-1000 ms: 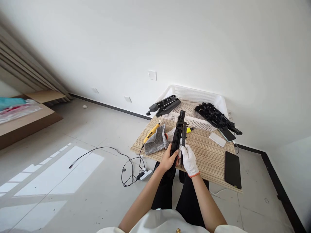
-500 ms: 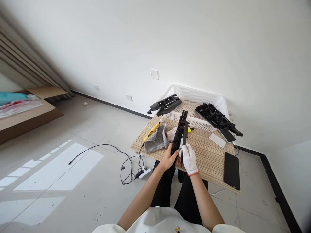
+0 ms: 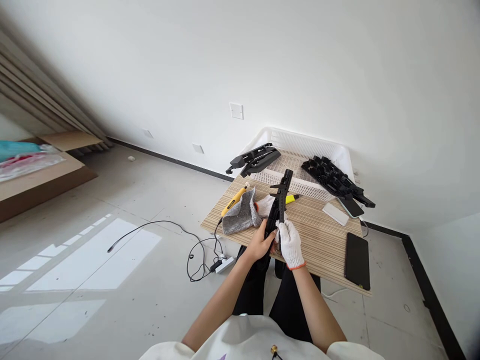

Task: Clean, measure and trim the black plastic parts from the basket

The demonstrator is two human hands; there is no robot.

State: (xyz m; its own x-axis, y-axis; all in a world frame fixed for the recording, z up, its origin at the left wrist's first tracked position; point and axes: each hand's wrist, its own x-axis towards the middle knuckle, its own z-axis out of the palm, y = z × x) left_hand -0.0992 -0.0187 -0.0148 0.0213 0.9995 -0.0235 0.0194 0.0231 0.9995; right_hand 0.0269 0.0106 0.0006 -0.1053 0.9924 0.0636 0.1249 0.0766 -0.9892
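Observation:
Bare, my left hand (image 3: 260, 243) is closed around the lower part of a long black plastic part (image 3: 272, 218), which points away from me over the table's front edge. My right hand (image 3: 291, 245), in a white knit glove with an orange cuff, grips a dark caliper (image 3: 282, 202). The caliper lies along the black part, its jaws across the part's upper length; whether they touch it I cannot tell. A grey cloth (image 3: 242, 215), a white glove (image 3: 265, 206) and a yellow pen-shaped tool (image 3: 233, 201) lie left of the hands.
A white plastic basket (image 3: 311, 189) stands at the back of the wooden table (image 3: 318, 250), with black plastic parts (image 3: 333, 180) on its right and more parts (image 3: 257, 159) on its left. A black phone (image 3: 357, 261) lies at right. Cables and a power strip (image 3: 225, 264) are on the floor.
The caliper has turned and shifted slightly, now lying more over the black part with its jaws a little further left. Both hands keep their holds.

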